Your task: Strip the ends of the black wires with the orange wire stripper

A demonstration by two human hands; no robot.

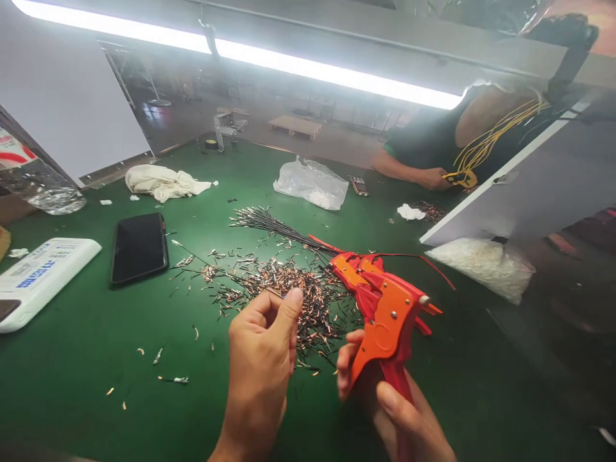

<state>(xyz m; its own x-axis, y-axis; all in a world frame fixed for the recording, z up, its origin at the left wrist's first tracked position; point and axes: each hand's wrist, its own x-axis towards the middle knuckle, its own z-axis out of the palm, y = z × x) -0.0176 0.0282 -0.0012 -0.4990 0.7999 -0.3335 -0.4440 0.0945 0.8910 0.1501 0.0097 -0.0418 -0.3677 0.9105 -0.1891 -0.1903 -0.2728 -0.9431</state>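
My left hand (262, 350) is closed in a pinch over a pile of clippings. A thin black wire (209, 264) with a pale tip runs from the left to its fingertips; the gripped end is mostly hidden. My right hand (385, 401) is wrapped around the handles of a red and orange wire stripper (387, 321), its jaws pointing up and left. Past the jaws lies a bundle of black wires (276, 224) with bare or pale ends. Black and copper wire clippings (315, 308) are heaped on the green table (158, 430) between and beyond my hands.
To the left are a black phone (139, 249), a white box-shaped device (52, 273) and a plastic bottle (43, 186). A cloth (163, 182) and a clear bag (312, 183) lie farther back. Across the table, another person's hand (436, 178) holds a yellow tool near yellow wires.
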